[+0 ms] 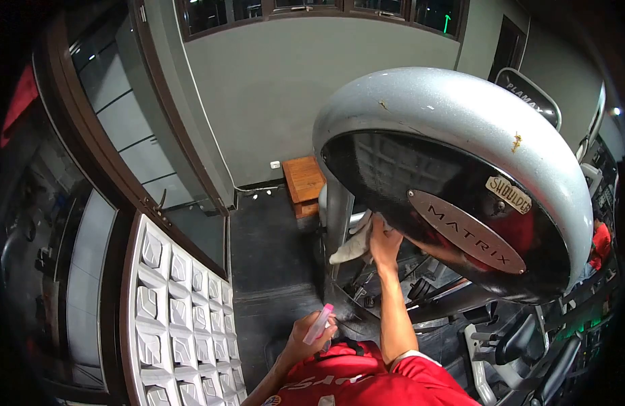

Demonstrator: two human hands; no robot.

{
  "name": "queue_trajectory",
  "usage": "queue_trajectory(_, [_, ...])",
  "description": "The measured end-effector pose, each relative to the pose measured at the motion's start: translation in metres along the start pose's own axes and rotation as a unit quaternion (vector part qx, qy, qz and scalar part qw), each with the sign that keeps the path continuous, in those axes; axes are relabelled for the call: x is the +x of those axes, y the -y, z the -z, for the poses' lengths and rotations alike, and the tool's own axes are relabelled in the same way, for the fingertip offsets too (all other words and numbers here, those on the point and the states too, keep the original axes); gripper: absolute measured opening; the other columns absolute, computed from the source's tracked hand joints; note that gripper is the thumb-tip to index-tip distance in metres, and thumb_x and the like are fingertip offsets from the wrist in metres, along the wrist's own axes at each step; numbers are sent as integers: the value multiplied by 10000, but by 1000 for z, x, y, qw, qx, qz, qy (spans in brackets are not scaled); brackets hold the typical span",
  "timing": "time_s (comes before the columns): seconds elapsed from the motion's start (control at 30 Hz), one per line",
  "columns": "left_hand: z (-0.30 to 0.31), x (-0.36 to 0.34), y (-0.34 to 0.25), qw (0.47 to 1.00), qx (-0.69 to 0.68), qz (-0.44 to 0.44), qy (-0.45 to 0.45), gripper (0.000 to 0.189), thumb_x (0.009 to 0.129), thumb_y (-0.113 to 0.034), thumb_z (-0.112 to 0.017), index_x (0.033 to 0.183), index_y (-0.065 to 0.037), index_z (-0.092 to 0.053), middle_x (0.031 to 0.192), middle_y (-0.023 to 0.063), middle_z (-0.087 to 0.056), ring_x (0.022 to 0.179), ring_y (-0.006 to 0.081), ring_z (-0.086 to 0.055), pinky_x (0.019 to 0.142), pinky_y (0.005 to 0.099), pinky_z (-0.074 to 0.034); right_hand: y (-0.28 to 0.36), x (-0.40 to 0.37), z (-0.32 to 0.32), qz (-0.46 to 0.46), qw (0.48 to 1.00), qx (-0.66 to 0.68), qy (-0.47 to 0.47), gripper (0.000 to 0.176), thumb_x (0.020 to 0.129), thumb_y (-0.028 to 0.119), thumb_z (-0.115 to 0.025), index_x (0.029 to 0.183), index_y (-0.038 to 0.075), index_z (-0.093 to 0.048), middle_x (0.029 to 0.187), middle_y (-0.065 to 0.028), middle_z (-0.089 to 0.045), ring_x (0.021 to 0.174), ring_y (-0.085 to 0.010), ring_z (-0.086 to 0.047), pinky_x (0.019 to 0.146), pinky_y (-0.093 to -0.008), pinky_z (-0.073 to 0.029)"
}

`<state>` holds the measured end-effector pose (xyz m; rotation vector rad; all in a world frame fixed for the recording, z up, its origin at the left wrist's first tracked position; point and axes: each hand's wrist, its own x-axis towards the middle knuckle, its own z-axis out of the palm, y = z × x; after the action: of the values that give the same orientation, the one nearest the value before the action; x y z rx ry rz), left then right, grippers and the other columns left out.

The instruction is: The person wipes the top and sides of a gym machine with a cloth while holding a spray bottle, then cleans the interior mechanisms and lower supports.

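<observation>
My left hand (306, 338) is closed around a spray bottle with a pink nozzle (320, 321), held low in front of my red shirt. Stretched forward, my right hand (384, 240) grips a pale cloth (353, 247) at the lower edge of a gym machine. The cloth hangs to the left of my fingers, near the machine's grey frame post. Above and right of that hand is the machine's black panel (394, 169) with an oval MATRIX plate (467, 231), ringed by a silver rounded cover (421, 88). Part of my right fingers is hidden behind the cloth and panel edge.
A wooden box (303, 181) stands on the dark floor by the grey wall. To the left are a white patterned panel (184, 304) and a brown-framed glass door (123, 122). More gym equipment (515, 345) stands at lower right. A person in red (600, 245) is at the far right.
</observation>
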<state>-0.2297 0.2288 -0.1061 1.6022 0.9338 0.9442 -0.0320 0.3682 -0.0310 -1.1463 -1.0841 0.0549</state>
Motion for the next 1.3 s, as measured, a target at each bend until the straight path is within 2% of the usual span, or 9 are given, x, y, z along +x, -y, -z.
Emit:
queue_trajectory(0.13, [0,5,1,999,-36,-23,-33,197,789,-27,-658,972,6,-592,747,63,-621,665,123,-619,597,261,-489,-15,-11,-7,9,997,70,-37,147,857,101,-612,921,-30,-596,933,-59,-615,869,-139,-552,746,-296,-434])
queue_trajectory(0.2, [4,7,-1,998,-25,-42,-35,202,789,-26,-658,975,9,-590,748,64,-621,665,122,-619,592,259,-489,-47,-41,0,-143,987,59,47,130,856,85,-618,918,-25,-591,838,-32,-625,765,-127,-566,670,-293,-444])
queue_trajectory(0.37, [1,16,-6,997,-27,-66,-18,219,772,-13,-667,970,29,-582,774,82,-622,666,158,-629,609,278,-501,-139,-137,10,-255,962,12,94,146,900,160,-571,860,19,-575,738,-53,-601,673,-148,-558,621,-301,-435])
queue_trajectory(0.7, [-1,4,-2,999,-9,-47,11,197,748,-5,-675,922,12,-585,831,112,-628,729,222,-644,652,309,-508,-118,-91,2,-57,996,19,58,89,889,89,-508,878,13,-553,725,-73,-598,668,-204,-588,629,-331,-455])
queue_trajectory(0.73, [-1,3,1,998,3,-55,3,191,744,-4,-674,913,11,-584,833,113,-629,734,226,-646,655,314,-508,-63,-65,1,-153,980,123,37,90,880,79,-517,857,0,-555,733,-49,-603,684,-179,-585,641,-327,-456])
queue_trajectory(0.87, [-1,3,6,997,17,-78,-21,193,740,-2,-670,911,10,-581,835,114,-634,727,236,-648,654,325,-512,-22,-7,-5,48,996,78,-8,111,873,41,-516,934,-21,-587,856,-78,-622,818,-198,-578,754,-341,-447])
queue_trajectory(1.0, [-4,4,4,997,-13,-75,-24,190,745,-7,-664,912,12,-576,835,114,-635,723,238,-648,650,327,-512,-60,-30,-12,24,995,90,-29,260,909,212,-564,996,-32,-586,910,-61,-634,825,-166,-575,741,-307,-442])
queue_trajectory(1.13, [-5,3,0,998,-17,-55,-11,215,759,-9,-657,956,20,-577,804,104,-628,682,212,-642,621,305,-507,-110,-105,1,-138,988,2,66,109,890,80,-536,824,2,-572,706,-69,-596,695,-186,-574,649,-317,-437])
queue_trajectory(1.3, [-12,2,-2,998,-32,-46,1,239,768,-10,-655,993,22,-580,771,89,-617,605,173,-627,570,279,-497,-163,-154,19,-109,980,-111,126,103,920,94,-486,937,14,-547,820,-98,-604,797,-238,-591,722,-329,-445])
